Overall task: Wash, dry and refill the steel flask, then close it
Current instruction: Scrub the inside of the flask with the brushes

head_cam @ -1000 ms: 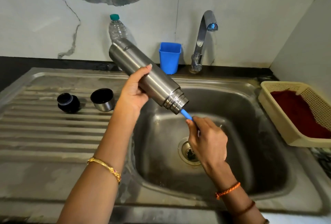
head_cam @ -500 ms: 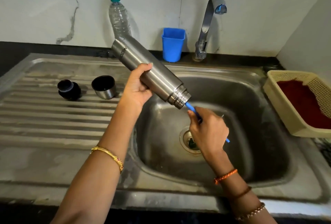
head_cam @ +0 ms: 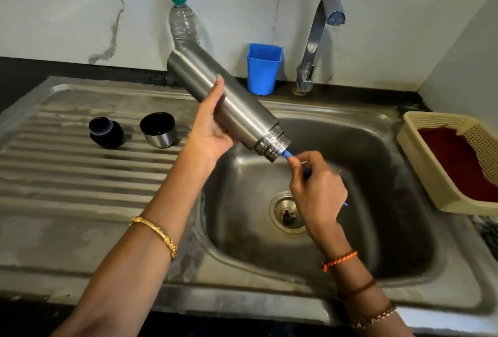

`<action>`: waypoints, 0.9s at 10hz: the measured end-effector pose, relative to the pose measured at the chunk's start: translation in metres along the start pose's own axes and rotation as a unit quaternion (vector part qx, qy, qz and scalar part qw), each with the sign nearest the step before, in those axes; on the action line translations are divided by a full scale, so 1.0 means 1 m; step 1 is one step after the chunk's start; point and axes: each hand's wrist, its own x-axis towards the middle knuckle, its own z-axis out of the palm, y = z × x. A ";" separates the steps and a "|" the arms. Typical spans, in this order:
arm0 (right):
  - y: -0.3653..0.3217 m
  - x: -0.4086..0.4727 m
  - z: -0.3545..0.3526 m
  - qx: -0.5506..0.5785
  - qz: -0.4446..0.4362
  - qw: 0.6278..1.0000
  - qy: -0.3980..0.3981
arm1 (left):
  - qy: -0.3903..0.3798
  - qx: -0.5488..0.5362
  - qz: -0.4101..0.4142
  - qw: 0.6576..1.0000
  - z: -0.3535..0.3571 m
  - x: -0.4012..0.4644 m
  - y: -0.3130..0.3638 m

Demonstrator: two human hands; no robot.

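Steel sink with ribbed drainboard, marble-look wall behind (grey veins). Left hand grips tilted flask over the basin; right hand grasps blue brush handle at its mouth. Stopper and cup lid on drainboard.

Stainless steel sink unit with ribbed drainboard and basin. On the drainboard, left of the left hand: a black stopper and, just beside it and nearer the hand, a steel cup, mouth tilted up. Beyond the hands, on the dark tabletop at the wall: clear bottle, blue tumbler, tap. Right of the right hand: cream basket holding red cloth.
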 end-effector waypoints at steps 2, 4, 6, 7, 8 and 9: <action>-0.013 -0.001 -0.013 0.493 0.413 0.633 -0.431 | -0.111 -0.057 0.055 0.991 -0.006 -0.001 -0.004; -0.017 -0.005 -0.007 0.374 0.163 0.889 -0.210 | -0.059 0.073 0.057 0.994 0.003 -0.013 0.024; -0.006 -0.007 -0.002 0.270 0.057 0.942 -0.191 | -0.026 0.015 0.053 0.998 0.018 -0.009 0.002; -0.014 0.008 -0.021 0.525 0.366 0.630 -0.440 | -0.076 -0.001 0.082 0.994 0.019 -0.006 0.003; -0.006 0.009 -0.020 0.348 0.170 0.859 -0.335 | -0.067 0.000 0.110 0.992 0.020 -0.002 0.005; -0.007 -0.002 -0.010 -0.039 -0.102 0.993 -0.037 | -0.029 -0.040 0.129 0.990 0.020 -0.004 0.011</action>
